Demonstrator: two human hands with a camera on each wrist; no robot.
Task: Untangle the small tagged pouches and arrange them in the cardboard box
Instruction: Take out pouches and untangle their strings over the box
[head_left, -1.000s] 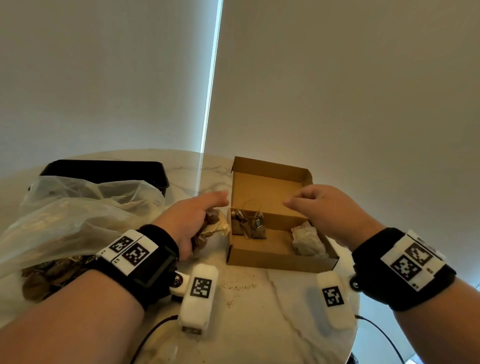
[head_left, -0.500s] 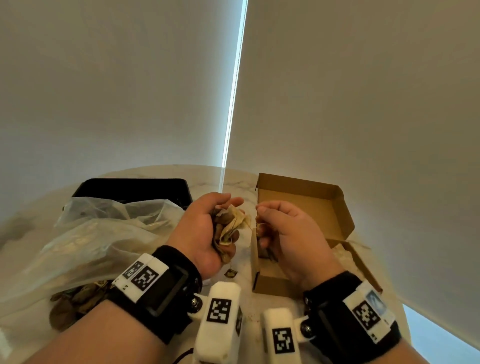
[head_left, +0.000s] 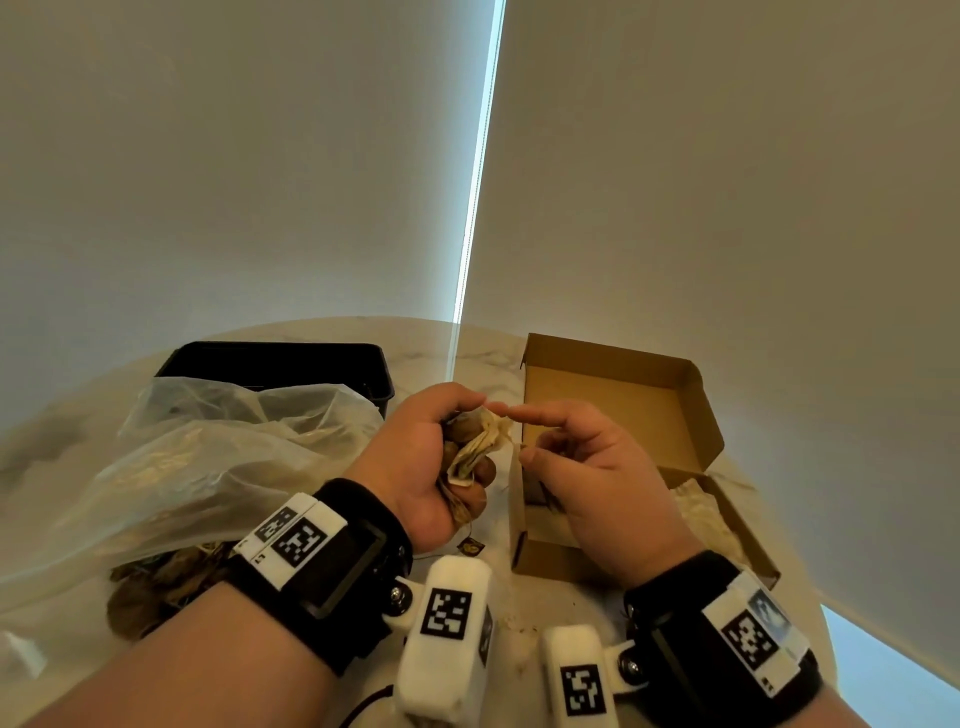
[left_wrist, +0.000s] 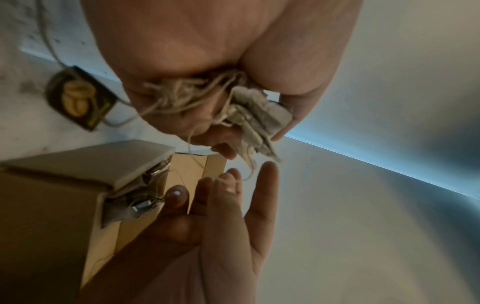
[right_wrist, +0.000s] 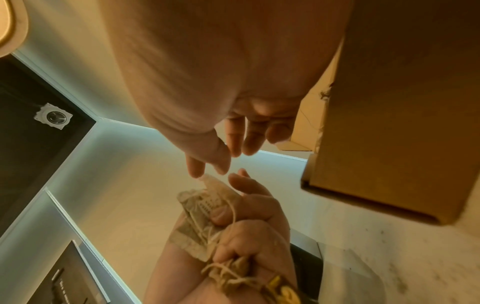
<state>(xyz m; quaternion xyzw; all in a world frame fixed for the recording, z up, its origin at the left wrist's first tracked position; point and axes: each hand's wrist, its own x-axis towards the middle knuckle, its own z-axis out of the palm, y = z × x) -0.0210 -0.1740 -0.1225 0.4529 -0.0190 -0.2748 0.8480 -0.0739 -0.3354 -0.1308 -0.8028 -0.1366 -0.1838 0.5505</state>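
My left hand (head_left: 457, 441) grips a clump of small tagged pouches (head_left: 475, 447) with tangled strings (left_wrist: 182, 92), held just left of the open cardboard box (head_left: 608, 356). My right hand (head_left: 519, 436) is beside the clump. Its straight index finger touches the top pouch's corner and its thumb sits just below. A loose string lies across its fingertips (left_wrist: 223, 181), not clearly pinched. One dark tag (head_left: 470, 545) hangs down onto the table. Inside the box lie a pale pouch (head_left: 701, 509) at the right and darker pouches (head_left: 543, 499) at the left, partly hidden by my right hand.
A crumpled clear plastic bag (head_left: 208, 457) with more brown pouches (head_left: 156, 582) lies at the left on the round marble table (head_left: 467, 348). A black tray (head_left: 270, 358) stands behind the bag. The table edge curves close by the box's right side.
My left hand lifted the clump off the table and turned it palm-side up. My right hand left the box and came across to the clump. The camera swung left.
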